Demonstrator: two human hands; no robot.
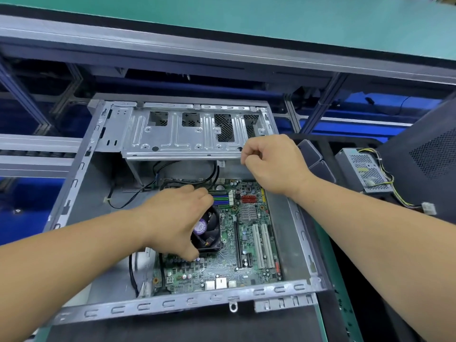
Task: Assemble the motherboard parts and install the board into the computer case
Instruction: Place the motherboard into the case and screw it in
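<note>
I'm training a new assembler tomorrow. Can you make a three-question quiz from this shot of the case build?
1. True or false: the motherboard already lies inside the computer case.
2. Which hand rests over the CPU fan? A) left hand B) right hand C) neither
3. Fill in: the power supply with yellow and black wires sits ____ the case, to its right.

Key:
1. True.
2. A. The left hand lies over the fan, fingers reaching toward the memory slots; the right hand is curled at the edge of the drive cage.
3. outside
</note>
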